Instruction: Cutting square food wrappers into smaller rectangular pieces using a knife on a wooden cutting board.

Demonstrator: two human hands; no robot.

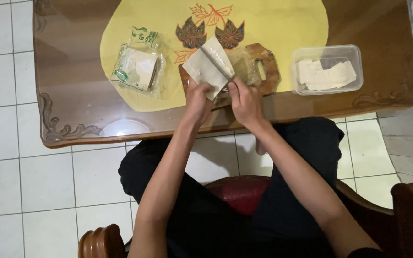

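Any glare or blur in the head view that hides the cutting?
Head view: a round lamp reflection glares on the glossy brown wooden table, away from both hands; the pale square dough sheet under the left hand is sharp; the right hand looks slightly soft.

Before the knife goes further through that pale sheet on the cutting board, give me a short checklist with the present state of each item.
1. Sheet lies on the cutting board: ok, though a corner hangs over the board's near edge.
2. Left hand pins the sheet at its near corner: ok.
3. Left fingers apart from the knife line: cannot tell, they sit close beside it.
4. Right hand grips the knife handle: ok, blade laid across the sheet.
5. Plastic tub of cut pieces in reach to the right: ok.
6. Bag of uncut sheets off the board, to the left: ok.
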